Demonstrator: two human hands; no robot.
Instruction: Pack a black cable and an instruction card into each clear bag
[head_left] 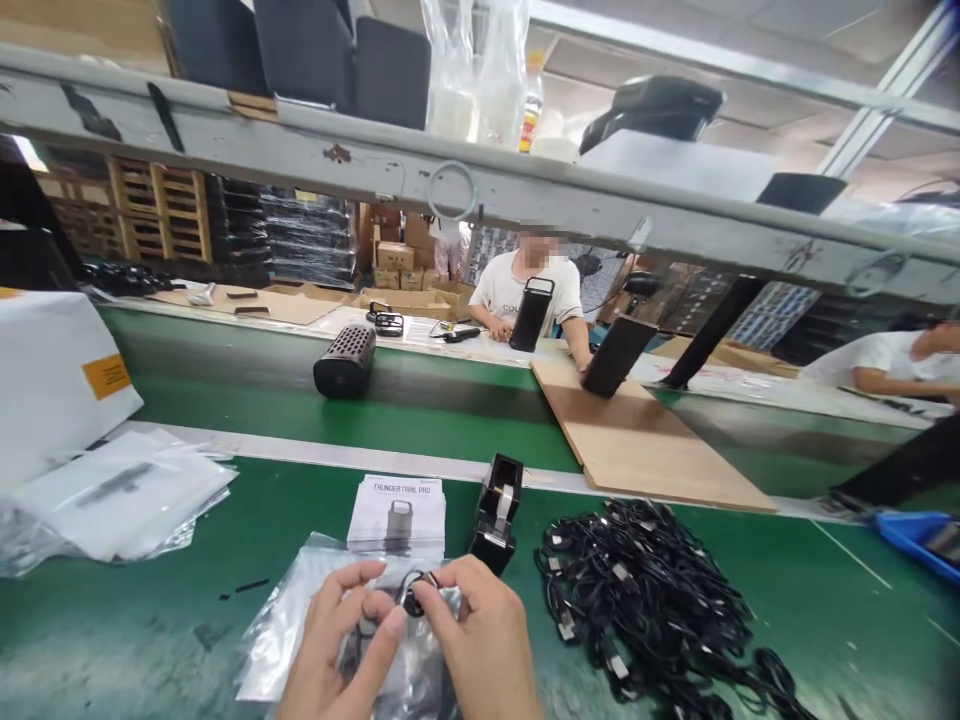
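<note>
My left hand (337, 640) and my right hand (484, 640) meet at the bottom centre, both pinching a small coiled black cable (414, 597) between fingertips. They hover over a stack of clear plastic bags (292, 625) lying on the green table. Just beyond lies a white leaflet (397, 510) printed with a speaker picture. A black tape dispenser (496, 512) stands right of the leaflet. A large heap of black cables (645, 590) lies to the right of my hands.
A green conveyor belt (247, 385) carries a black speaker (345, 362) lying on its side and a brown board (637, 430). Bagged white sheets (112, 495) and a white box (52, 375) sit left. A person in white (525, 290) works opposite; a blue tray (922, 540) sits far right.
</note>
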